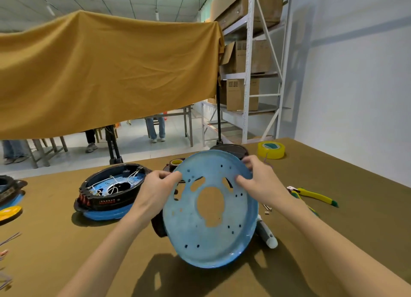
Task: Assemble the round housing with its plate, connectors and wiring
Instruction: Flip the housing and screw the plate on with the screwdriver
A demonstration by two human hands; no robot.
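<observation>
On the brown tabletop, towards its left edge, a black round housing holds white wiring over a blue base. Nearer the middle, the blue plate, tilted up and pierced with holes, is pinched at its upper rim by the left hand and right hand.

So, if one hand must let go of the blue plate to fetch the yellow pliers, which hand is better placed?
Right. The right hand grips the blue plate on the side where the yellow pliers lie, while the left hand would need to cross over the plate.
</observation>
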